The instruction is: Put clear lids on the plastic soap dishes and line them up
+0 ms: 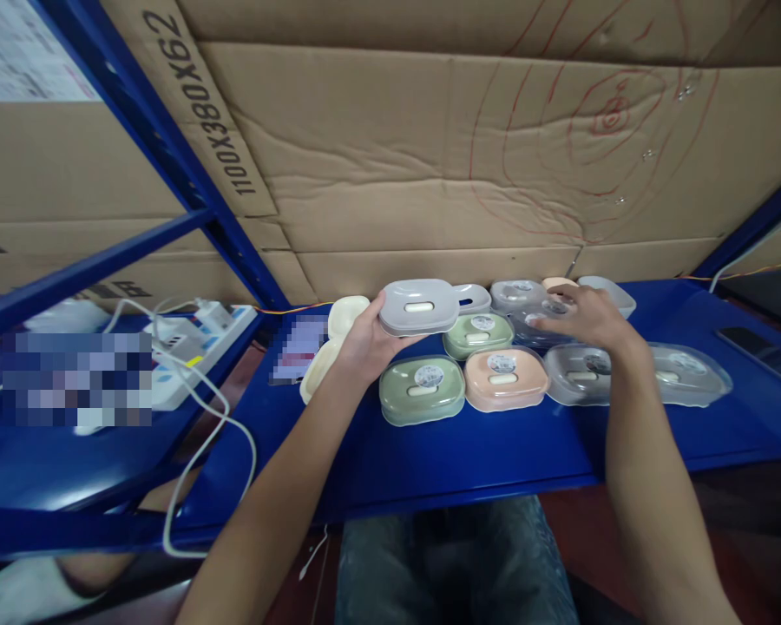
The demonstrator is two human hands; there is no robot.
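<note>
My left hand (pixel 370 347) grips a grey lidded plastic box (pixel 420 304), rounded at the corners with a pale oblong piece on its lid, and holds it above the shelf. My right hand (pixel 592 317) reaches over the back group of boxes, thumb and fingers apart, near a dark grey translucent box (pixel 532 330). Whether the fingertips touch it I cannot tell. Green boxes, one in front (pixel 423 391) and one behind (pixel 478 335), carry round stickers. A peach box (pixel 506 379) sits beside the front green one. Grey translucent boxes (pixel 690 375) lie under and beyond my right forearm.
Cream-coloured pieces (pixel 348 317) lie left of my left hand on the blue shelf (pixel 495 460). A power strip (pixel 214 347) with white cables is at the left. A blue metal post (pixel 234 243) rises there; cardboard (pixel 397 156) backs the shelf. A phone (pixel 761 351) lies at the right.
</note>
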